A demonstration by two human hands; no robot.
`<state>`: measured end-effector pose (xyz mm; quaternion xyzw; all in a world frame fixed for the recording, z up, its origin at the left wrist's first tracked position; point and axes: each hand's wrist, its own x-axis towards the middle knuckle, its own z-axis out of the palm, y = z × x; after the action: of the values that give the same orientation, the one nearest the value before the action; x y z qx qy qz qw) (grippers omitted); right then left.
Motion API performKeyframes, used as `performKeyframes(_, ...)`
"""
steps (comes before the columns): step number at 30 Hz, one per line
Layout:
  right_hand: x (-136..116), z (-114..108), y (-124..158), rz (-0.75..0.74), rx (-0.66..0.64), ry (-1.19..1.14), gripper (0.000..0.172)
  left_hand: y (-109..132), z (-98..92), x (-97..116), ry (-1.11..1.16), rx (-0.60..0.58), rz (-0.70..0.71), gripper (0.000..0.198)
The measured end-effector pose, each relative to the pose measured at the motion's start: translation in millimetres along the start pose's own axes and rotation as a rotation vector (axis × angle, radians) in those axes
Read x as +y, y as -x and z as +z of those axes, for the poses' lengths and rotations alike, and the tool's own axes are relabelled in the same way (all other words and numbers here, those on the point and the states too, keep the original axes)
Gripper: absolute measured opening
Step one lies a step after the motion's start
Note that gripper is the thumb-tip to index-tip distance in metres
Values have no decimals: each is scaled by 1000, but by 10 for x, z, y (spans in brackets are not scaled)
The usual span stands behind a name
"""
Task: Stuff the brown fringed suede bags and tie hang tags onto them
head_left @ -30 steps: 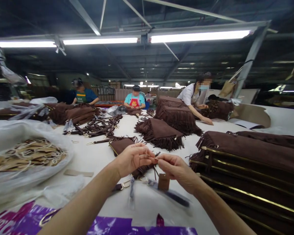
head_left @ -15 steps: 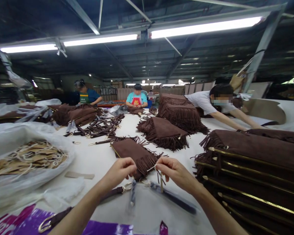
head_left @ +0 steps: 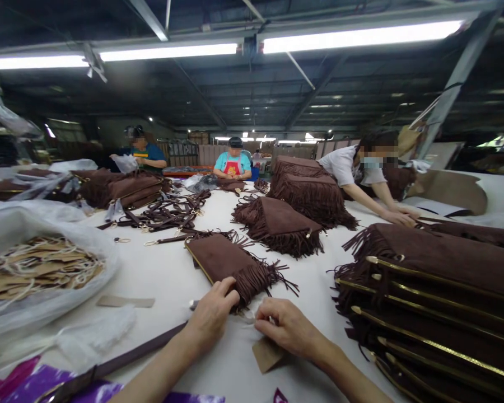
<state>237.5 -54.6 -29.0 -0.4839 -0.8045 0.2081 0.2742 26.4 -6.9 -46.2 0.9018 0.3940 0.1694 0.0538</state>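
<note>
A dark brown fringed bag [head_left: 227,256] with a gold zip lies on the table in front of me. My left hand [head_left: 215,309] is closed at its near corner, fingers curled down; what they hold is hidden. A dark brown strap [head_left: 147,345] runs from the lower left to beneath this hand. My right hand [head_left: 288,327] pinches a pale string [head_left: 248,320] just right of that corner. Below the right fingers a tan card tag [head_left: 267,354] shows its flat face, partly covered by the hand.
At left, a clear plastic bag [head_left: 109,263] holds tan tags with white strings. Straps with gold clasps [head_left: 168,215] lie beyond it. Stacked fringed bags [head_left: 437,291] rise at right, with another pile [head_left: 277,221] ahead. Purple plastic [head_left: 75,383] lies near me. A co-worker [head_left: 348,165] leans in from the right.
Both my hands have come down towards the table, the left to the bag's near corner. The tag now shows its flat face. The co-worker at right has drawn their hands back leftwards.
</note>
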Motion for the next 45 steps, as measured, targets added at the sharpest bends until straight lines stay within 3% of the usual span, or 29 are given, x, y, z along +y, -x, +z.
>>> performKeyframes(5,-42,68,31,1,-45,175,10,-24,-17,-81,78,-37,111,37)
performKeyframes(8,-76,117,55,44,-84,375,11,-90,-16,-124,210,43,130,43)
performKeyframes(12,-63,130,41,-40,-98,501,13,-216,-81,-122,409,146,114,44)
performKeyframes(14,-22,82,13,-61,-52,414,13,-265,-139,-81,469,176,98,39)
performKeyframes(17,61,-66,-37,-44,14,85,13,-309,-220,-2,399,159,150,40)
performKeyframes(19,117,-178,-60,9,24,-151,12,-341,-246,40,317,131,206,42)
performKeyframes(22,194,-281,-75,110,-5,-391,12,-417,-223,81,240,128,217,28)
performKeyframes(28,309,-303,-83,190,-52,-529,16,-561,-30,116,85,125,210,9)
performKeyframes(34,243,-428,-142,5,180,-240,14,-531,81,107,109,230,252,10)
performKeyframes(40,156,-407,-145,-109,213,425,17,-448,163,27,244,242,297,14)
performKeyframes(45,139,-265,-162,-136,261,619,18,-452,177,6,299,222,272,13)
